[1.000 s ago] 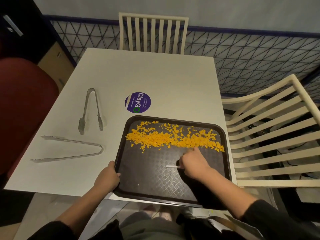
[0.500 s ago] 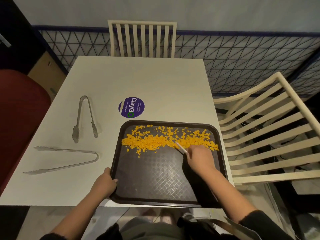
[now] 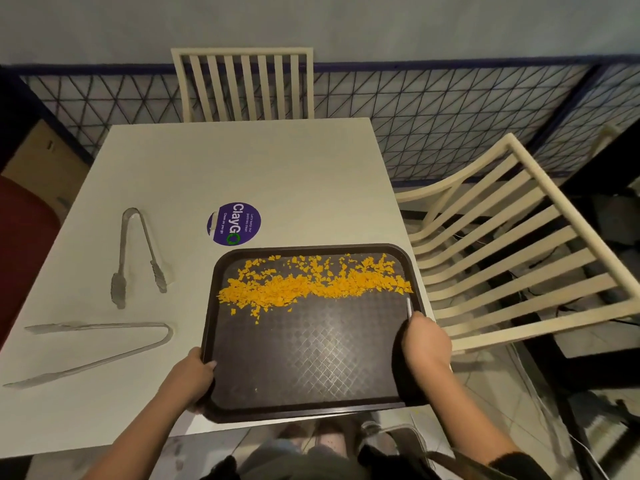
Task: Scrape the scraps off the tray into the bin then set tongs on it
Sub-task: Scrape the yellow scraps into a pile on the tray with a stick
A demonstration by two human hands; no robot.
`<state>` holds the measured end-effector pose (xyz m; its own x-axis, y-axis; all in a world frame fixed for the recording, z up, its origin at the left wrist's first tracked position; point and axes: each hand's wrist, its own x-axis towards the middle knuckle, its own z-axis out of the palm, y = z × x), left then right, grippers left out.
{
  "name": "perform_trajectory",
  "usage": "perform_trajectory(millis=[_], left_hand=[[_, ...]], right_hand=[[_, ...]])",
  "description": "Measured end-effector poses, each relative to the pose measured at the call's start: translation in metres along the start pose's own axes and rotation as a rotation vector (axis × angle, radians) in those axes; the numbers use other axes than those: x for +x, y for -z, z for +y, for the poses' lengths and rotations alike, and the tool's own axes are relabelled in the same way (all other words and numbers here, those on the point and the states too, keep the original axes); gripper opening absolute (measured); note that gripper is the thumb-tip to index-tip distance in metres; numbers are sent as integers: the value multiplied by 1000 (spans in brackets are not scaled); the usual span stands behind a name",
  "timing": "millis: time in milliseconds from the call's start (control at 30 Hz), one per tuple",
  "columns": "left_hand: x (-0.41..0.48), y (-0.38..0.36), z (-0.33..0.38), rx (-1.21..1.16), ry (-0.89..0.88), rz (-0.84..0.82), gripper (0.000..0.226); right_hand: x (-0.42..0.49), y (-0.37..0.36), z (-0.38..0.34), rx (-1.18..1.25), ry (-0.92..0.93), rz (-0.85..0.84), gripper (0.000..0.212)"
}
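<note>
Dark tray point(image 3: 304, 358) held orange scraps point(image 3: 311, 284) across its far half. Left hand point(image 3: 194, 377) gripped its rim; right hand point(image 3: 427, 344) pinched a white stick point(image 3: 409, 307). Two tongs point(image 3: 136, 252) lay left on the table point(image 3: 242, 168).

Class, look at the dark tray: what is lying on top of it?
On the tray a band of orange scraps lies across its far half; the near half is bare. The right hand holds a thin white stick over its right edge, covering that part.

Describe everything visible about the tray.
The tray is dark brown, rectangular with rounded corners, a raised rim and a diamond-textured floor, apparently plastic. It sits at the table's near right corner, overhanging the edge. Orange scraps lie in a band across its far half; the near half is bare. The left hand grips its left rim; the right hand, holding a thin white stick, is at its right rim.
</note>
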<state>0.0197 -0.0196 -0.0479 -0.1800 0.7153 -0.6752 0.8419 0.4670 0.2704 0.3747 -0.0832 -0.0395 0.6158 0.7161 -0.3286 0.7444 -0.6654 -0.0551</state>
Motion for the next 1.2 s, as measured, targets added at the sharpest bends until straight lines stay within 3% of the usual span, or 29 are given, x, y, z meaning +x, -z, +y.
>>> perform_trajectory(millis=[300, 500, 700, 967, 1200], left_hand=[[-1, 1, 2, 75, -21, -7, 32], [-3, 4, 1, 72, -10, -14, 28], [-3, 3, 1, 58, -10, -15, 29], [-4, -1, 4, 99, 0, -1, 34], [-4, 0, 4, 136, 0, 9, 32]], right_hand=[[50, 13, -31, 42, 21, 64, 22], [76, 19, -50, 64, 190, 98, 23], [72, 9, -57, 49, 377, 93, 12], [67, -3, -15, 80, 89, 151, 17], [77, 4, -46, 121, 146, 122, 18]])
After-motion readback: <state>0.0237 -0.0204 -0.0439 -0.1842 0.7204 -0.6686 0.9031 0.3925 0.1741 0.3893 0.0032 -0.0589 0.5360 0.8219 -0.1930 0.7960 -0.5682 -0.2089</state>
